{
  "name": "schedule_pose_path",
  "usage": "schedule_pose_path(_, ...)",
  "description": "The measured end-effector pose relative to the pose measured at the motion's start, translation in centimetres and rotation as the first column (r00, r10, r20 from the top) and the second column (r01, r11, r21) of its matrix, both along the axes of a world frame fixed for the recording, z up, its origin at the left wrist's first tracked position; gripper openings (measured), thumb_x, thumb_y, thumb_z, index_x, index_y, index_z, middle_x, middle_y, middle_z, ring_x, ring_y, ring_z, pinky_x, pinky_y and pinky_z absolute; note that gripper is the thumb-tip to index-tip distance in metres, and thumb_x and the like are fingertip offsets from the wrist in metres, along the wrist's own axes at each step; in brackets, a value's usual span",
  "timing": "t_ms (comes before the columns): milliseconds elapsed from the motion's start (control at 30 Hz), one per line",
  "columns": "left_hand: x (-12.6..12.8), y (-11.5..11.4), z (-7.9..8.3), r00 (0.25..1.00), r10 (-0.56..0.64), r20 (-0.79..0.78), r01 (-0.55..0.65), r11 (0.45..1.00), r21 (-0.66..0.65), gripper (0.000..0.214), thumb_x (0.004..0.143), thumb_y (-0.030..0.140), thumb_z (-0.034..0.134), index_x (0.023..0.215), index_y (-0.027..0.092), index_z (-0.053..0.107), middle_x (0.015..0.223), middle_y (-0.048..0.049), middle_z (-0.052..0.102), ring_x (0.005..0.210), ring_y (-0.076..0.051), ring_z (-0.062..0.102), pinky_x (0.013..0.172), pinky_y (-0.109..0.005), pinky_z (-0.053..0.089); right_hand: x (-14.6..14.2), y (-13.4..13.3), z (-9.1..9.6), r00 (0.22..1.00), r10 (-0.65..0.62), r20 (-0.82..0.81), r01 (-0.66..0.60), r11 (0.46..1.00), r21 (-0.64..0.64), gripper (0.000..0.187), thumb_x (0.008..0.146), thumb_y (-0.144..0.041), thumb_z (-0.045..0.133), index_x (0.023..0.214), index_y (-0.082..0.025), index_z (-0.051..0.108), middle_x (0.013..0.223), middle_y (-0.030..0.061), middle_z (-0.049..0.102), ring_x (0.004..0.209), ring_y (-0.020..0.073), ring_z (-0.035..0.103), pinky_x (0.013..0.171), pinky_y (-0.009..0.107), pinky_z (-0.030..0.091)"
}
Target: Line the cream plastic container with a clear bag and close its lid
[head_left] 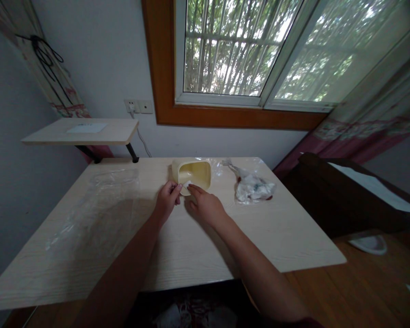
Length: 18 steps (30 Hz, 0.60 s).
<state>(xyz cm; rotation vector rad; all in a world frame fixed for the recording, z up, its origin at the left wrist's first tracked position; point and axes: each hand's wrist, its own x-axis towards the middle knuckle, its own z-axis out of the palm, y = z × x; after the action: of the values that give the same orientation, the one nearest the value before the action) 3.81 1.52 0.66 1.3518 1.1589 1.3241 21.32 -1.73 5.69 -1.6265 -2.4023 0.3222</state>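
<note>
A cream-yellow plastic box (194,174) with rounded corners lies near the back edge of the table, its hollow side facing me. At its lower front rim is a small white piece (187,184), too small to name. My left hand (168,199) is closed, thumb and index finger pinching at the left of this piece. From the right, my right hand (207,205) reaches in with fingers stretched out, the fingertips touching the piece and the box's rim; its thumb is held apart, lower down.
A crumpled clear plastic bag with whitish contents (254,187) lies to the right. Flat clear plastic sheeting (102,214) covers part of the left side. A raised shelf (119,130) with a paper (87,128) stands at the back left of the pale wooden table (276,241).
</note>
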Motion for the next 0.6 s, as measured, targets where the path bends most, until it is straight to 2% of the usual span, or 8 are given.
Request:
schedule_pose_path(133,-0.1,0.1,0.1,1.0,0.002,0.02,-0.002,1.0,-0.014,0.036,0.089,0.054,0.062,0.079,0.022,0.051,0.048,0.007,0.05,0.043,-0.01,0.045,0.045,-0.02,0.035,0.8,0.5,-0.1,0.988,-0.113,0.107,0.112,0.994,0.013,0.058,0.096,-0.028,0.048,0.153,-0.022,0.045,0.16,0.0085,0.046,0.116,0.0281,0.069,0.095,0.043,0.058)
schedule_pose_path(200,-0.1,0.1,0.1,0.999,0.006,0.031,-0.005,1.0,-0.018,0.036,0.088,0.054,0.063,0.078,0.022,0.05,0.047,0.0072,0.05,0.043,-0.009,0.044,0.045,-0.02,0.034,0.8,0.6,-0.3,0.984,-0.129,0.12,0.127,0.992,0.022,0.057,0.096,-0.028,0.049,0.152,-0.022,0.045,0.159,0.0084,0.046,0.115,0.0281,0.07,0.094,0.042,0.059)
schedule_pose_path(467,0.0,-0.1,0.6,0.999,0.014,0.038,-0.013,1.0,-0.029,0.035,0.087,0.053,0.063,0.078,0.022,0.05,0.047,0.0073,0.049,0.042,-0.01,0.044,0.044,-0.021,0.033,-0.8,-0.3,-0.1,0.999,0.03,-0.029,-0.029,0.999,0.017,0.058,0.095,-0.028,0.051,0.152,-0.022,0.047,0.16,0.0072,0.046,0.128,0.0233,0.063,0.104,0.035,0.053)
schedule_pose_path(600,0.0,-0.1,0.8,0.999,0.022,0.04,-0.021,0.999,-0.026,0.035,0.087,0.053,0.063,0.077,0.022,0.05,0.048,0.0075,0.049,0.042,-0.01,0.043,0.044,-0.021,0.033,-0.7,-0.2,0.0,1.0,0.01,-0.028,-0.01,1.0,0.02,0.058,0.093,-0.027,0.051,0.151,-0.022,0.048,0.158,0.0065,0.048,0.126,0.0245,0.063,0.104,0.036,0.054)
